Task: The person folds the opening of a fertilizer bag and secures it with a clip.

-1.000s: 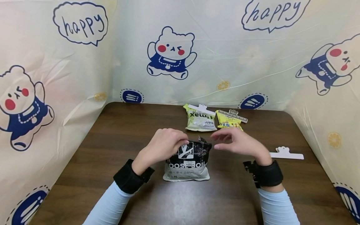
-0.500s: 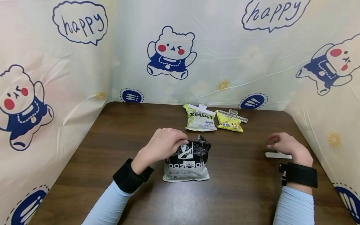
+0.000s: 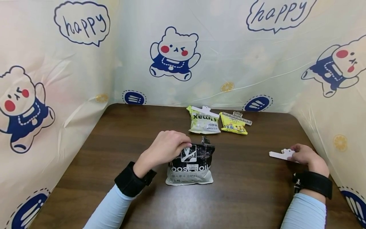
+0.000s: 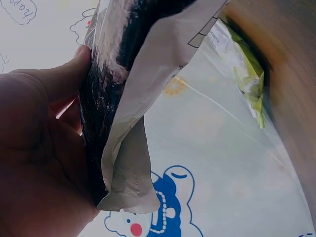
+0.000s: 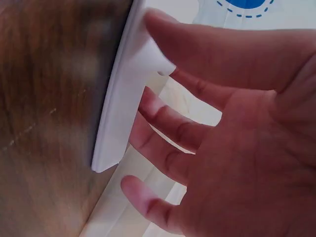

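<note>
Upright on the table stands a black-and-grey plastic bag (image 3: 189,175) printed "LOOSE SOIL" in part, its top edge crumpled at the right. My left hand (image 3: 167,148) pinches that top edge at its left end. In the left wrist view the thumb lies against the dark side of the bag (image 4: 106,94), and a pale flap shows at the mouth. Over at the right, my right hand (image 3: 307,156) holds a white bag clip (image 3: 280,155) by its handle end. The right wrist view shows the thumb on the near face of the clip (image 5: 121,108) and fingers behind it.
Behind the black bag lie a green-and-white packet (image 3: 204,124) with a white clip along its top and a yellow packet (image 3: 234,125) with a ruler-marked clip. The brown table (image 3: 128,127) is bordered by a printed cloth (image 3: 228,63) with bears.
My right hand has moved from beside the bag over to the white clip at the right and taken hold of it; the clip has tilted slightly. The left hand keeps its pinch on the bag.
</note>
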`<state>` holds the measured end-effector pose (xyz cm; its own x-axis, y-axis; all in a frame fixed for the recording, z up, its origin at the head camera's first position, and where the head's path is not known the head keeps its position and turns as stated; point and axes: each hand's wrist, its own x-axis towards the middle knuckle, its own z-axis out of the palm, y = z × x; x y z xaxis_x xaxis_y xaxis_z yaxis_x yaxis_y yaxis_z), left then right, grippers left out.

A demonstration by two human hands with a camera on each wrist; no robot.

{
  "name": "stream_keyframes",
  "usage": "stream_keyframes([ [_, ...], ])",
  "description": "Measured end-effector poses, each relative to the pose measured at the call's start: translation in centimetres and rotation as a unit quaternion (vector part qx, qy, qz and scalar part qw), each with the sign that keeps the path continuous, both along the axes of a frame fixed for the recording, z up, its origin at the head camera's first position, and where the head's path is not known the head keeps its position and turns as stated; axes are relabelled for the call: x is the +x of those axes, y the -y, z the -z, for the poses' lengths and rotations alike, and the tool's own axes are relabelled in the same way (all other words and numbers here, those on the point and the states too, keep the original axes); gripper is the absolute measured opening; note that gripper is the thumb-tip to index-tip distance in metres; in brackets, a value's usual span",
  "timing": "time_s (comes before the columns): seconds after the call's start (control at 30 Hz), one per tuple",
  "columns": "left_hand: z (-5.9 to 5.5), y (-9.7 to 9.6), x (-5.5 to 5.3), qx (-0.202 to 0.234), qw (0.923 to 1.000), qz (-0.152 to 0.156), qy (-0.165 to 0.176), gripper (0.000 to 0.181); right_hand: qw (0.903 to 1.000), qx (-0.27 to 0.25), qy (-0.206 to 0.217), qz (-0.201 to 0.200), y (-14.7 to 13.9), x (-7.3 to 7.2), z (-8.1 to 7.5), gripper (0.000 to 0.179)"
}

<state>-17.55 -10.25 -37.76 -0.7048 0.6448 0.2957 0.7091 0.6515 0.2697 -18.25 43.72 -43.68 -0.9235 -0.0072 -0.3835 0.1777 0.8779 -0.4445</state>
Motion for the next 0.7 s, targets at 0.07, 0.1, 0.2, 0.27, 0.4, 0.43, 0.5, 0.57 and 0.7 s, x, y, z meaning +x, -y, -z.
stream_keyframes([
  [0.07,0.0,0.0,0.0,0.000,1.0000,0.000,-0.002,0.010,0.9999,-0.007,0.012,0.006,0.0,0.0,0.0,0.060],
  [0.1,0.0,0.0,0.1,0.000,1.0000,0.001,-0.003,0.010,0.9998,-0.009,0.015,0.009,0.1,0.0,-0.1,0.064],
  [0.2,-0.1,0.0,0.1,0.001,1.0000,0.002,-0.003,0.010,0.9993,-0.017,0.024,0.021,0.4,-0.1,-0.2,0.071],
  [0.27,-0.1,0.0,0.1,0.001,1.0000,0.002,-0.003,0.010,0.9992,-0.019,0.025,0.026,0.6,-0.2,-0.2,0.071],
  [0.4,-0.1,0.0,0.1,0.001,1.0000,0.003,-0.001,0.011,0.9990,-0.022,0.023,0.030,0.8,-0.3,-0.2,0.064],
  [0.43,-0.1,0.0,0.1,0.001,1.0000,0.003,-0.001,0.011,0.9990,-0.023,0.020,0.031,0.9,-0.3,-0.1,0.063],
  [0.5,-0.1,0.0,0.1,0.000,1.0000,0.003,-0.001,0.011,0.9989,-0.025,0.017,0.036,1.0,-0.4,-0.1,0.061],
  [0.57,-0.1,0.0,0.1,0.000,1.0000,0.003,-0.003,0.011,0.9991,-0.022,0.008,0.037,1.1,-0.4,-0.1,0.056],
  [0.7,-0.2,0.0,0.1,0.000,1.0000,0.003,-0.003,0.011,0.9990,-0.032,-0.001,0.030,1.8,-0.6,-0.1,0.045],
])
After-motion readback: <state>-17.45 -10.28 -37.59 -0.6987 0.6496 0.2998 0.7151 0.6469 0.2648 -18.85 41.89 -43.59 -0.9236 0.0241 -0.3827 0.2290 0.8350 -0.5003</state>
